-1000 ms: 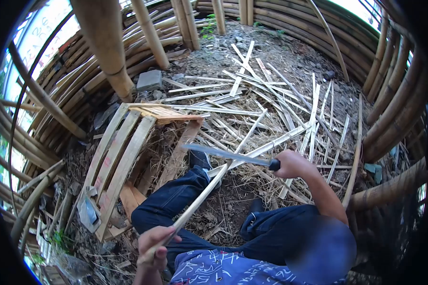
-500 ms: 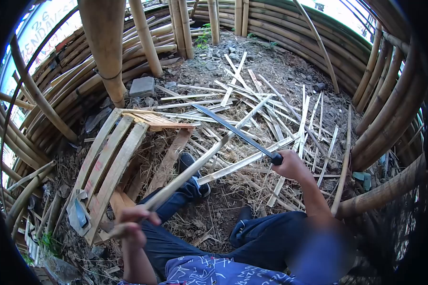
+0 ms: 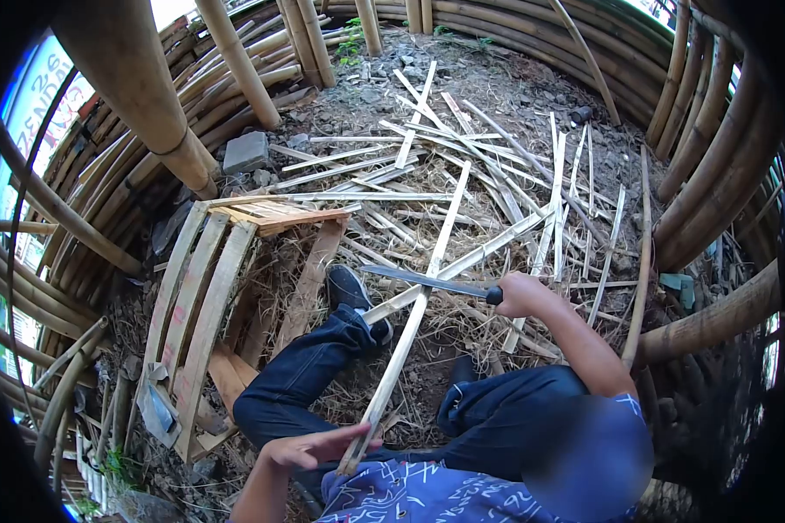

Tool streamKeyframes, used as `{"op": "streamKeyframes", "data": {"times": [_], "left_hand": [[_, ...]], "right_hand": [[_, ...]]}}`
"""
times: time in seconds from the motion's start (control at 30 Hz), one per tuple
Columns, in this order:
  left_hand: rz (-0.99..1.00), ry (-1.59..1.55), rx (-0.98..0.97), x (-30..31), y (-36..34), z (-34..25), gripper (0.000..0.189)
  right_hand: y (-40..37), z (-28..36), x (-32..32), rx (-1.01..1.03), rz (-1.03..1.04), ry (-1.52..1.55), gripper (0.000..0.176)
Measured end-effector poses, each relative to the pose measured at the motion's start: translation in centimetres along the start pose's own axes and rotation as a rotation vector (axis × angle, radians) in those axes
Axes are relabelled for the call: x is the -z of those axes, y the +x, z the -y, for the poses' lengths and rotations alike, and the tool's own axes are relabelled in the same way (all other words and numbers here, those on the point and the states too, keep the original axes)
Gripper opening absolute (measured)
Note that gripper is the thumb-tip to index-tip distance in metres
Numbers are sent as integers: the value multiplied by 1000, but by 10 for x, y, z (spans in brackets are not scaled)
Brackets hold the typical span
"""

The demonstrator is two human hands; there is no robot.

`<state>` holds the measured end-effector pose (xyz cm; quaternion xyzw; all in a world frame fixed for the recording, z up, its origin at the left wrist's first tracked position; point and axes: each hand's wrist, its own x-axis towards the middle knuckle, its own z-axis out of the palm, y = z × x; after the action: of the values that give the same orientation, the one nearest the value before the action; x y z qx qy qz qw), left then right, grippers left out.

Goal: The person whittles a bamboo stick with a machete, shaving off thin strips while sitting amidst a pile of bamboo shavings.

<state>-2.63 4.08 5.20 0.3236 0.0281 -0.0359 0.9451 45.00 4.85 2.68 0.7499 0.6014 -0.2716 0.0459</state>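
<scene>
A long machete (image 3: 423, 280) with a dark handle is gripped in my right hand (image 3: 525, 295), its blade pointing left across a bamboo strip. That pale strip (image 3: 401, 349) slants from my lap up toward the scattered pieces, and the blade meets it near its middle. Beside the strip's lower end is my left hand (image 3: 318, 446), fingers stretched and apart, the thumb side near the strip. Another split bamboo piece (image 3: 488, 251) lies crosswise under the blade area, reaching my shoe (image 3: 349, 289).
A slatted wooden crate (image 3: 209, 296) stands at the left, with a grey block (image 3: 246, 152) behind it. Many bamboo strips (image 3: 340, 164) litter the rubble ground ahead. Thick bamboo poles (image 3: 148, 78) and a curved bamboo fence (image 3: 532, 30) surround the place.
The strip has swung more upright and turned its pale face up. The blade has moved down and lies flatter. My left hand has opened and shifted right; the view has tilted slightly.
</scene>
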Motion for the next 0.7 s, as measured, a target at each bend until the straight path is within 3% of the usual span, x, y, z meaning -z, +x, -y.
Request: {"op": "streamKeyframes", "data": {"times": [0.07, 0.13, 0.17, 0.23, 0.4, 0.47, 0.53, 0.67, 0.7], "left_hand": [[-91, -97, -27, 5, 4, 6, 89], [-456, -40, 212, 24, 7, 7, 65], [-452, -40, 208, 35, 13, 7, 65], [-387, 182, 524, 61, 25, 10, 44], [-386, 144, 377, 105, 67, 55, 24], [-625, -27, 296, 97, 85, 56, 16], [-603, -54, 334, 87, 78, 56, 16], [-978, 404, 410, 45, 40, 38, 16], [-917, 649, 385, 48, 18, 39, 19]], "right_hand": [[4, -3, -7, 5, 1, -40, 26], [4, -1, -7, -22, 41, -55, 28], [4, 0, -9, -15, 46, -65, 29], [7, 0, -13, -15, 61, -73, 32], [2, 8, -8, -4, 62, -76, 31], [-3, 8, -7, 22, -4, -47, 28], [1, -1, -16, 9, -28, -92, 27], [6, -8, -21, -22, -91, -132, 22], [9, -10, -24, -42, -99, -114, 23]]}}
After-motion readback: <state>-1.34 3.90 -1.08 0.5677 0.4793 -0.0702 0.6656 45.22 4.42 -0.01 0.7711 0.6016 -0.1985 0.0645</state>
